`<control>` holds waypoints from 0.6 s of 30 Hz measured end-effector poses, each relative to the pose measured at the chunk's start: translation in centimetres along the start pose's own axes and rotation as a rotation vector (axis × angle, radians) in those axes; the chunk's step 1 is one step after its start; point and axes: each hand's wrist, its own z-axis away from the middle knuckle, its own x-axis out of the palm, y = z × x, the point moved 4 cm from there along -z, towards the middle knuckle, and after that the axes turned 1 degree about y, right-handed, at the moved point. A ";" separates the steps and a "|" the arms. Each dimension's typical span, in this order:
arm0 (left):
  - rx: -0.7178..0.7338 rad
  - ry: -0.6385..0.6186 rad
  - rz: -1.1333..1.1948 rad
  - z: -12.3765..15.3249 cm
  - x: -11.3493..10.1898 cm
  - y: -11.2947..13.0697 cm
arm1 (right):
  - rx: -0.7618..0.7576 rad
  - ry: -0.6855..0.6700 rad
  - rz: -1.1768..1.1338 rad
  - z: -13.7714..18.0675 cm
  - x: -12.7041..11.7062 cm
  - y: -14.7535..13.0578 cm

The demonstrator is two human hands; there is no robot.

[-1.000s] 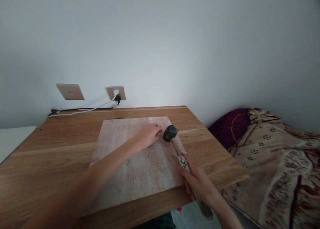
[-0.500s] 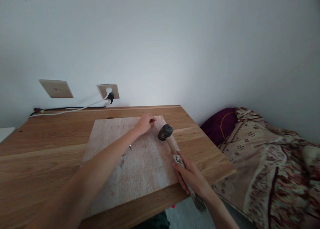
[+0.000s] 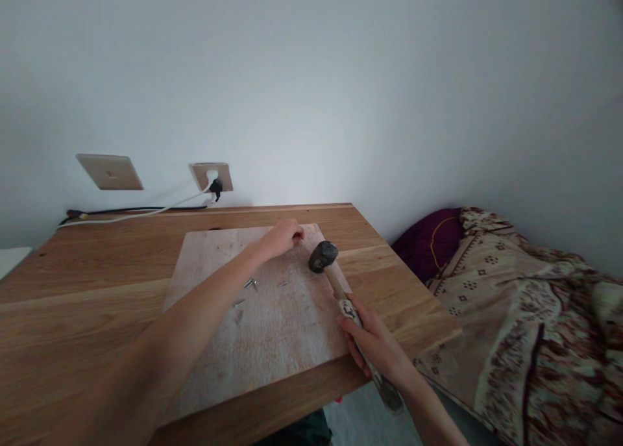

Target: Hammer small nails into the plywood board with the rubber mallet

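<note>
A hammer (image 3: 323,256) with a dark, blocky head and a worn pale handle is held in my right hand (image 3: 372,339), fingers wrapped round the grip. Its head hovers over or rests on the right side of a pale wooden board (image 3: 272,342); I cannot tell which. Near the board's far right corner, my left hand (image 3: 282,237) is closed in a pinch, low against the surface. Whatever sits between those fingertips is too small to make out. Several small metal nails (image 3: 251,283) lie loose mid-board, beside my left forearm.
The board lies on a wooden table (image 3: 389,271) whose far edge meets a white wall. Cables (image 3: 146,213) run along the back left to a wall socket (image 3: 212,176). To the right is a bed with patterned bedding (image 3: 511,309) and a purple pillow (image 3: 428,245).
My left hand has shifted slightly left, its fingers curled a little more. More of the loose nails show beside the forearm. The hammer has barely moved.
</note>
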 end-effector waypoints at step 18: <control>-0.273 0.131 0.320 0.3 1.5 -0.9 | -0.208 0.080 0.030 -4.3 -1.2 -5.9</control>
